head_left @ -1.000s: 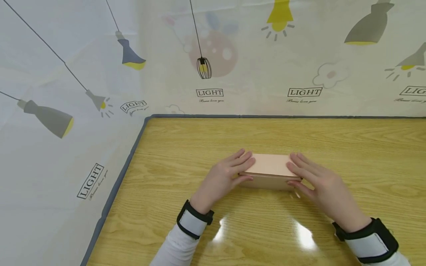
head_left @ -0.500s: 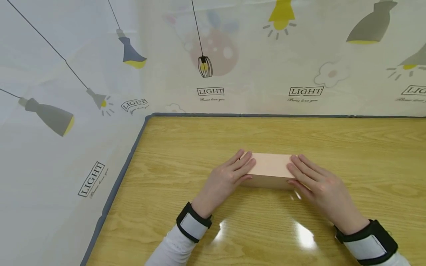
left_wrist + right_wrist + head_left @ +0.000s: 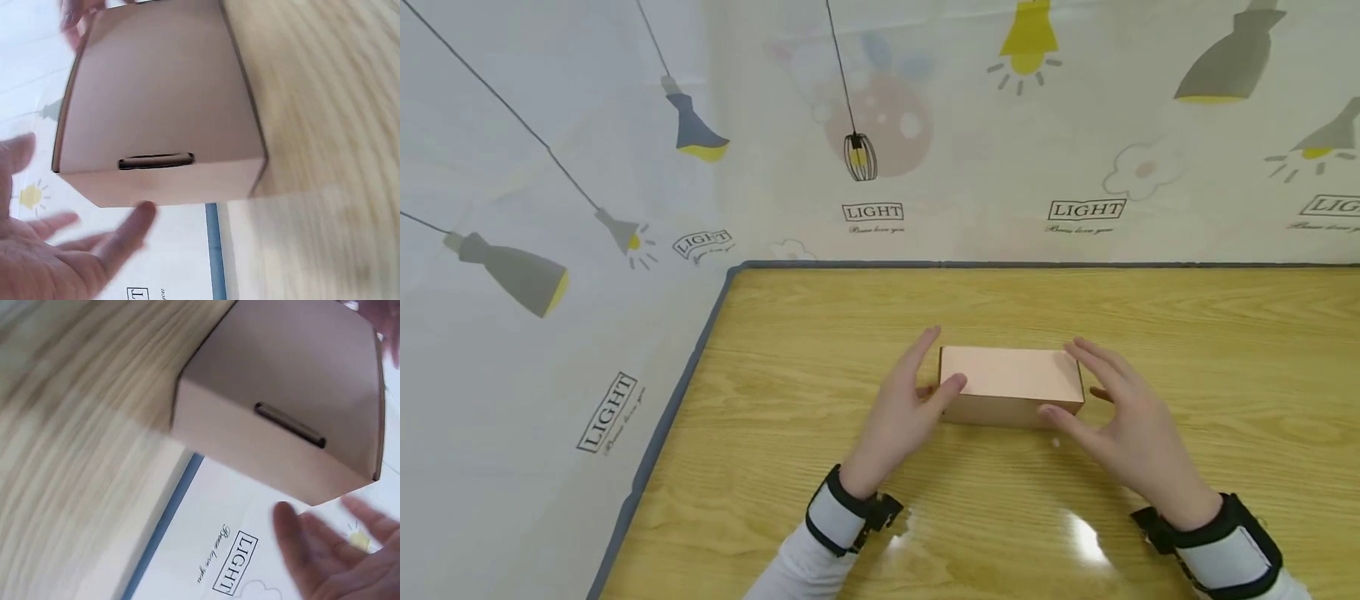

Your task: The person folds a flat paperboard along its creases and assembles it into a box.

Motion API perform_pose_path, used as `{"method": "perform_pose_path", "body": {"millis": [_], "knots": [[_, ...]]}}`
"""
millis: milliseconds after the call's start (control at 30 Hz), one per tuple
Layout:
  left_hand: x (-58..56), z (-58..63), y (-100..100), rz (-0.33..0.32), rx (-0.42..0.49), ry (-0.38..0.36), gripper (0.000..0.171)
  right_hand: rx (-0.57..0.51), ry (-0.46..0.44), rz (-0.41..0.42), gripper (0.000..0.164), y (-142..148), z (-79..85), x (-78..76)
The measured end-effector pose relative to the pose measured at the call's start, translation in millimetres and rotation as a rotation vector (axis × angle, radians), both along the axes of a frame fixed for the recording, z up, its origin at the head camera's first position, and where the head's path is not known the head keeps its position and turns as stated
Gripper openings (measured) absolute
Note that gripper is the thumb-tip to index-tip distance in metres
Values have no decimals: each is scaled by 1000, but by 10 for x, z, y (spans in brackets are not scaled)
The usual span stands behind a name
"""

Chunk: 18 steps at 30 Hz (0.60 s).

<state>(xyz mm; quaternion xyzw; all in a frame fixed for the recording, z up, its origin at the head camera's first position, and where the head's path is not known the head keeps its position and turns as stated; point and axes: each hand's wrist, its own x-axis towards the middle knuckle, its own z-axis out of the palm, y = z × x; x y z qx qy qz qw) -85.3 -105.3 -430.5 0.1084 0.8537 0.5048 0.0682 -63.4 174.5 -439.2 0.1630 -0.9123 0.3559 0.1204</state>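
Note:
A small closed cardboard box, pinkish tan with a flat lid, lies lengthwise on the wooden table. My left hand is at its left end, thumb over the near left corner of the lid and the other fingers spread. At the opposite end, my right hand has its thumb by the near right corner and its fingers beside the far right one. Both wrist views show the fingers loosely extended around the ends of the box, not curled round it. A slot with a tucked tab shows on the box near its end edge.
The wood-grain table ends at a dark blue-grey edging on the left and back. Behind it rises a pale wall covering printed with lamps and the word LIGHT. Black straps with light panels circle both wrists.
Both hands have let go of the lid: earlier the fingers lay on its top at each end. They have spread and drawn outward. The gap under the lid's front edge has shut.

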Motion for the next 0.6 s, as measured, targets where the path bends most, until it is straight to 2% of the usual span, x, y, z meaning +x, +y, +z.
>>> {"method": "perform_pose_path", "body": {"millis": [67, 133, 200, 267, 400, 600], "knots": [[-25, 13, -1, 49, 46, -84, 79, -45, -177, -29, 87, 7, 42, -24], [-57, 16, -11, 68, 59, -156, 83, -41, -335, -37, 94, 13, 77, -60], [-91, 18, -17, 56, 70, -216, 85, -9, -460, -29, 97, 16, 93, -105], [-122, 27, -12, 30, 63, -274, 85, 4, -540, -11, 97, 4, 98, -146], [-158, 60, 40, -34, 55, -345, 81, -12, -601, 6, 90, -26, 98, -204], [-160, 102, 94, -32, 48, -344, 77, -31, -605, 1, 86, -58, 114, -251]]}}
